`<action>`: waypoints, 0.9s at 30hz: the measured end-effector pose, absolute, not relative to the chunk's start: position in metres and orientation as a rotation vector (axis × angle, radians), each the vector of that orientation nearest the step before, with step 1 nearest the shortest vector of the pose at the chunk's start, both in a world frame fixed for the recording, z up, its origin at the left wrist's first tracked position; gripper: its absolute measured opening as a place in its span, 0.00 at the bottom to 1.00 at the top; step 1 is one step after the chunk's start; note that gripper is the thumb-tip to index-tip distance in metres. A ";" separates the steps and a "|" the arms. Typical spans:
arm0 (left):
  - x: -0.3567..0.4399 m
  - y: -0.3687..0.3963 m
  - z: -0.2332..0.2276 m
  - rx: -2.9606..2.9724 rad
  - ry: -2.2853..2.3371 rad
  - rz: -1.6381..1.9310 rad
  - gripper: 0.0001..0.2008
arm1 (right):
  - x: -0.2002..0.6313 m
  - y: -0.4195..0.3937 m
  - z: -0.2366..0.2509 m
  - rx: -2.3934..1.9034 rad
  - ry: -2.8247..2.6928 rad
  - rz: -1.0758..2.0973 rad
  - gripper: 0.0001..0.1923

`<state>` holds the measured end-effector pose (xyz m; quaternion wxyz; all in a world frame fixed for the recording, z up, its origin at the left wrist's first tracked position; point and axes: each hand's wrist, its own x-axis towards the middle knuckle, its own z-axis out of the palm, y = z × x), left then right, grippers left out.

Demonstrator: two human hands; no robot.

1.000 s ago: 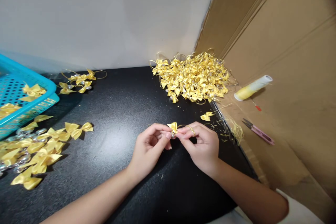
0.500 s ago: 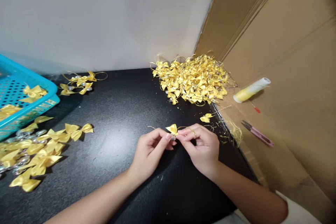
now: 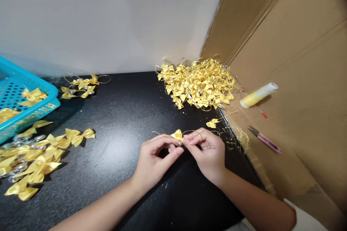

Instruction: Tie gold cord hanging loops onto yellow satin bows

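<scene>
Just above the black table [image 3: 114,195], a yellow ribbon bow [image 3: 177,134] with a small silvery bell [image 3: 179,144] under its knot is between my two hands. My right hand [image 3: 207,155] pinches the bow at its knot with thumb and forefinger, and a thin gold cord [image 3: 193,131] arcs over those fingers. My left hand [image 3: 158,155] has its curled forefinger against the bow's left side, with the thumb tip just below the bell. The tips of the other left fingers are partly hidden behind the thumb.
A heap of corded bows [image 3: 197,83] lies at the back. Loose bows [image 3: 40,166] with bells lie left, beside a turquoise basket [image 3: 51,92]. On the cardboard at right are pink-handled thread snips [image 3: 267,140], a thread spool [image 3: 258,95] and cord scraps [image 3: 241,137].
My left thumb has moved down and away from the bell, opening a gap to the forefinger. My right hand keeps its pinch in nearly the same place.
</scene>
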<state>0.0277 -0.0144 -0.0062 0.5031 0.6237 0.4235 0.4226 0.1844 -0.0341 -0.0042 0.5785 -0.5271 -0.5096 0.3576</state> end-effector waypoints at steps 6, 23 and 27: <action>0.026 -0.012 -0.006 1.431 0.946 0.905 0.14 | 0.185 -0.034 -0.003 -1.210 -1.153 0.893 0.11; 0.026 -0.016 -0.016 1.438 1.029 1.078 0.07 | 0.182 -0.030 -0.004 -1.150 -1.014 1.017 0.11; 0.025 -0.015 -0.016 1.473 1.039 1.028 0.05 | 0.182 -0.031 -0.003 -1.139 -1.027 1.002 0.11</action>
